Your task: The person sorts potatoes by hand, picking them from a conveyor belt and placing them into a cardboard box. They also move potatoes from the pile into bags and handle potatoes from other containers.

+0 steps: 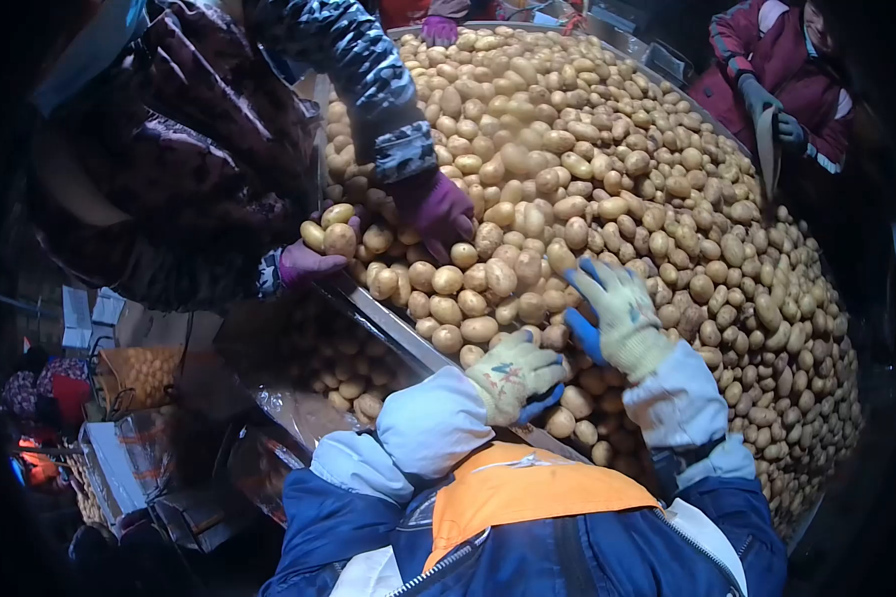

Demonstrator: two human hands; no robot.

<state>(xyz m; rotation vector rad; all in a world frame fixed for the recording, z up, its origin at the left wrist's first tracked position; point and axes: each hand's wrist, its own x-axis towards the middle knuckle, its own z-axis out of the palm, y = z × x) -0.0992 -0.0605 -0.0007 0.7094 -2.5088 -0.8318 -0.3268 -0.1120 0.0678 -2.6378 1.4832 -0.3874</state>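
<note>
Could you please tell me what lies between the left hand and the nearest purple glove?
Loose potatoes lie between the left hand and the co-worker's nearest purple glove, as the head view shows.

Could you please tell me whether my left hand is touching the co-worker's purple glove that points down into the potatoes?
Apart: the head view shows several potatoes lying between your left hand and that purple glove.

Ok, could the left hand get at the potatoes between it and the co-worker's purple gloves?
Probably yes: those potatoes lie uncovered just past the left hand, and neither purple glove seems to block the way.
</note>
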